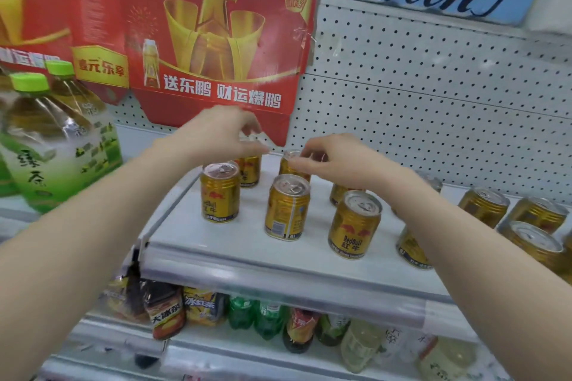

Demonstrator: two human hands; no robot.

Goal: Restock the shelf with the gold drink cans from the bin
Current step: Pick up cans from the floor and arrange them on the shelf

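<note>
Several gold drink cans stand upright on the white shelf (235,244). The front row holds three cans (220,192), (288,207), (354,224). My left hand (219,133) hovers with its fingers apart just above a back-row can (250,172). My right hand (337,159) pinches the top rim of another back-row can (291,164), which stands on the shelf. More gold cans (484,206) cluster at the right, partly hidden behind my right forearm. The bin is out of view.
A red cardboard drink carton (216,49) hangs over the shelf's back left, close above my left hand. Large green tea bottles (52,139) stand at the left. A white pegboard (433,96) backs the shelf. Assorted bottles (269,318) fill the shelf below.
</note>
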